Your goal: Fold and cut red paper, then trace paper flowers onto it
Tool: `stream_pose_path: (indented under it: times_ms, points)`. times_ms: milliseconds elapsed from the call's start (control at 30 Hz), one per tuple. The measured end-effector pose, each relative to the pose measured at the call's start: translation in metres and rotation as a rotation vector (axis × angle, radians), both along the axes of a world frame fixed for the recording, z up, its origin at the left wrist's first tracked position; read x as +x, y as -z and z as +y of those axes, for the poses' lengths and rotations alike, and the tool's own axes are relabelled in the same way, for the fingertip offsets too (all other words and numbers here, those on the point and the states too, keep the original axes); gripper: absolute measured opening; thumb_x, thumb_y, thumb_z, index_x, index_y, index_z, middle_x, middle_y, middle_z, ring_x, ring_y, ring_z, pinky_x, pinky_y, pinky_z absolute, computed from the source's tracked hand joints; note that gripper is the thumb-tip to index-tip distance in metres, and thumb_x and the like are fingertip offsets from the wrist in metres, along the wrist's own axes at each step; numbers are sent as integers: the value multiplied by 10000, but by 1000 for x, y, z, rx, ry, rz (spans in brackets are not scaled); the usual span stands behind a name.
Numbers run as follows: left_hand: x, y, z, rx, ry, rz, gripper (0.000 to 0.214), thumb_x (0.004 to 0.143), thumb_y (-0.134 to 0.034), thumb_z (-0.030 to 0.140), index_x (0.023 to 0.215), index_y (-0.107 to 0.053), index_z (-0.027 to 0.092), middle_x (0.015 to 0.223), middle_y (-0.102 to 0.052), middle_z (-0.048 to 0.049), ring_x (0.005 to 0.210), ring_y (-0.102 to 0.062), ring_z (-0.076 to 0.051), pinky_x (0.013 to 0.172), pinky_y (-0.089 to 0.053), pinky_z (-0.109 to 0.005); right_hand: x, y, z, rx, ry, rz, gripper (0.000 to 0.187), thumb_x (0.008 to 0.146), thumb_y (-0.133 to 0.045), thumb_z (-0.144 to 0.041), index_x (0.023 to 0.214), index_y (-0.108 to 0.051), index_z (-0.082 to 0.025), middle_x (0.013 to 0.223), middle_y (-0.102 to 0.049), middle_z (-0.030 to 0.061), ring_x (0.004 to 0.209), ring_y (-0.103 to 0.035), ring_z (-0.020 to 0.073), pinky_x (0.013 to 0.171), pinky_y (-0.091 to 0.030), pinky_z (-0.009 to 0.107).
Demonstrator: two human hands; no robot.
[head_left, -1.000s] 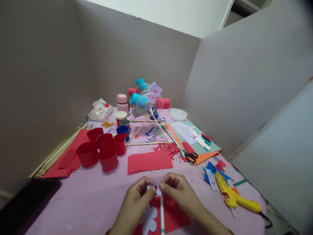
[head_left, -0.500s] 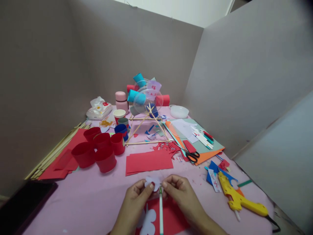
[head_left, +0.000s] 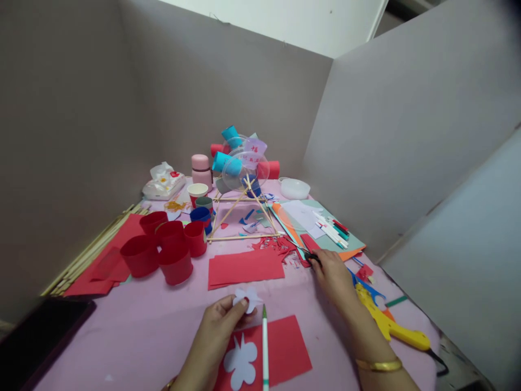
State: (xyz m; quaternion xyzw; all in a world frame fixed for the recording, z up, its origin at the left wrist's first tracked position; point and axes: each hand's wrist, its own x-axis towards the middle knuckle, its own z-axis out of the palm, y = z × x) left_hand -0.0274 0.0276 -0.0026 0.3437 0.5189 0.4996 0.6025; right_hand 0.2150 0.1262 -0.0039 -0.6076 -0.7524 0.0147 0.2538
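Note:
My left hand (head_left: 215, 331) pinches a small white paper flower (head_left: 247, 297) just above the pink table (head_left: 134, 336). Below it lies a red sheet (head_left: 285, 350) with a flower-shaped hole, and a green-tipped pen (head_left: 265, 347) rests across that sheet. My right hand (head_left: 331, 274) has reached out to the right and covers the black-handled scissors (head_left: 312, 256), its fingers curled over the handles. Whether they grip the handles is hidden.
A yellow glue gun (head_left: 393, 326) lies at the right edge. Several red cups (head_left: 163, 252), a red paper sheet (head_left: 246, 267), a stick-and-cup wheel model (head_left: 242, 174), coloured card with markers (head_left: 331, 231) and wooden sticks (head_left: 89, 255) fill the table. Grey partition walls enclose it.
My right hand let go of the white flower and pen and moved right and forward onto the scissors. The left hand kept the flower. The pen now lies on the red sheet.

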Motion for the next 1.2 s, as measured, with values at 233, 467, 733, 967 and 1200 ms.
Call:
stream_pose_path:
  times_ms: [233,467,733,967,1200]
  points:
    - [0,-3,-4,-23,38,-24,277,678,-689,432,678,-633,161,642,-592,-1,617,-529,-144,607,-399,-231,2,-3,14,-84,11,-161,224,846,-481,-72,957,-660,-151,936,-645,128,874,-575,252,694,-377,304]
    - [-3,1,2,-35,-10,8,308,619,-722,458,663,-648,162,637,-596,-1,585,-496,-136,586,-401,-233,5,1,15,-101,80,-132,160,851,-543,-137,974,-641,-165,951,-625,123,901,-578,247,700,-385,288]
    - [-5,-2,3,2,-35,2,278,621,-717,429,670,-641,167,650,-632,-7,631,-550,-148,646,-446,-248,13,7,14,-127,30,183,326,791,-525,-105,1097,-606,-179,974,-652,112,920,-589,257,756,-396,336]
    - [-7,-4,2,-18,-56,14,281,612,-707,433,685,-645,169,660,-652,-11,591,-540,-138,605,-445,-242,6,4,2,-287,-129,702,436,792,-545,-386,1166,-538,-161,862,-673,79,741,-635,206,613,-485,306]
    - [-11,-3,-1,4,-57,-2,246,664,-688,410,699,-647,170,645,-649,0,577,-506,-117,592,-413,-215,-19,-6,-19,-788,-274,1513,468,603,-798,-460,963,-643,-206,738,-607,-2,599,-535,121,520,-414,224]
